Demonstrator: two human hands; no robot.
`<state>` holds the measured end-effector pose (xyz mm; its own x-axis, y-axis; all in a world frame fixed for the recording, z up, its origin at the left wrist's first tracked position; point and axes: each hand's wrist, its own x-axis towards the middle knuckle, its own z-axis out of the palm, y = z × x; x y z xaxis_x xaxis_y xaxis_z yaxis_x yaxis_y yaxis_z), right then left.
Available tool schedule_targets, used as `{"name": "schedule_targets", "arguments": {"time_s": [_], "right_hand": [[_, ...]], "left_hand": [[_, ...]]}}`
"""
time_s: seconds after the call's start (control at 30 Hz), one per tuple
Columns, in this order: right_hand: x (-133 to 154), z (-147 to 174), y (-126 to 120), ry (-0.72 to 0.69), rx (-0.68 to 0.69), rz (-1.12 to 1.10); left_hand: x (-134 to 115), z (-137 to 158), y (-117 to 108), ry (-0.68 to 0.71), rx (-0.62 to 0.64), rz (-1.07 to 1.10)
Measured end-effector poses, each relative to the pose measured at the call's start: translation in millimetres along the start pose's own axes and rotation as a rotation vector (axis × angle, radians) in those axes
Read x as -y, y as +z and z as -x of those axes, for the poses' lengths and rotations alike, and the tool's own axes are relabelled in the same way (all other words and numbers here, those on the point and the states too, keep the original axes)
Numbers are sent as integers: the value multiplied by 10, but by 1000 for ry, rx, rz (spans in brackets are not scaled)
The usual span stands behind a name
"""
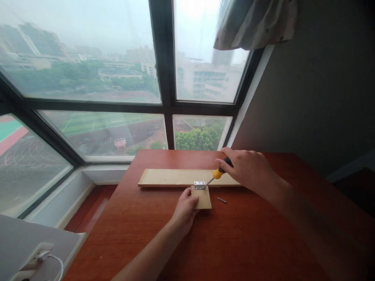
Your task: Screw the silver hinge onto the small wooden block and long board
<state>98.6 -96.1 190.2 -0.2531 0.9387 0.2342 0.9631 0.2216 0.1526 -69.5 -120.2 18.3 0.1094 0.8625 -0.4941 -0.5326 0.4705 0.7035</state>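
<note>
My left hand [186, 207] grips a small wooden board [202, 201] by its left side, thumb on top. A silver metal hinge [199, 184] lies at the far edge of that board. In my right hand [246, 166] is a screwdriver [217, 173] with a yellow and black handle. It slants down to the left, and its tip meets the hinge's right end. Whether a screw sits under the tip is too small to tell. A long wooden plank [168, 177] lies just behind, partly hidden by my right hand. To the right of the small board rests a screw [222, 200].
Everything lies on a reddish-brown table [140, 234]. Windows with a dark frame [168, 78] stand beyond its far edge, and a curtain [254, 25] hangs at the upper right. A white plug [43, 255] sits in a wall socket at the lower left.
</note>
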Motion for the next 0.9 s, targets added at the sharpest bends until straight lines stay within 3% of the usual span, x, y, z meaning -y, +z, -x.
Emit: {"name": "schedule_targets", "arguments": {"time_s": [0.23, 0.53, 0.8, 0.9], "right_hand": [[-53, 42, 2, -186, 5, -389], [43, 28, -35, -12, -10, -30], [-71, 37, -3, -222, 40, -513], [-42, 67, -10, -225, 9, -463]], "left_hand": [[12, -6, -8, 6, 16, 17], [19, -9, -11, 8, 29, 32], [21, -1, -13, 6, 26, 34], [23, -3, -13, 3, 44, 27]]}}
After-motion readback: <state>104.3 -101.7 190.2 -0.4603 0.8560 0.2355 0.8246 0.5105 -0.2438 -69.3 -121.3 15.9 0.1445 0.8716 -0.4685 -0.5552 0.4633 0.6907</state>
